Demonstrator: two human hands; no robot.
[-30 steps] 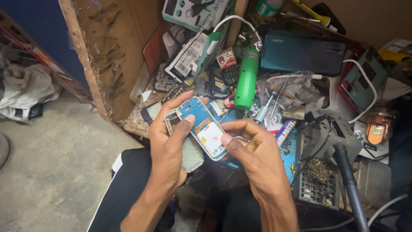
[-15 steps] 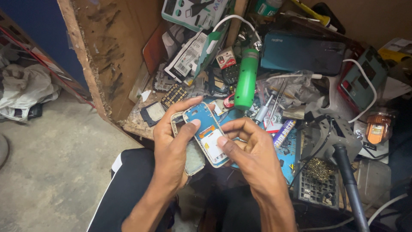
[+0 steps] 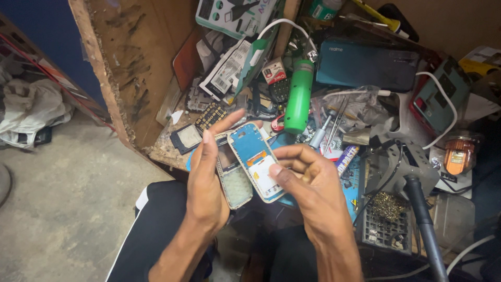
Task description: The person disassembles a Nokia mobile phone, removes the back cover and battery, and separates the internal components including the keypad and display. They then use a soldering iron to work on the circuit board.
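Observation:
Both my hands hold an opened small phone above my lap. My left hand (image 3: pixel 206 180) grips the grey front frame with keypad (image 3: pixel 234 180), thumb up along its left edge and fingers behind it. My right hand (image 3: pixel 308 185) holds the blue inner body of the phone (image 3: pixel 257 159), its thumb pressed on the white and orange label on that body. The blue body lies over the right side of the grey frame, and the two parts sit slightly apart, like an open shell.
A cluttered workbench lies beyond my hands: a green cylinder (image 3: pixel 299 96), a dark teal box (image 3: pixel 365 65), loose keypads (image 3: pixel 211 116), tweezers and tools (image 3: pixel 329 125), white cables and a soldering stand (image 3: pixel 402 172) at right. A worn wooden panel (image 3: pixel 130 62) stands left; concrete floor (image 3: pixel 57 209) below.
The blue body has shifted right and separated from the grey front frame, which now shows beside it. My left thumb has moved off the phone's face to its left edge.

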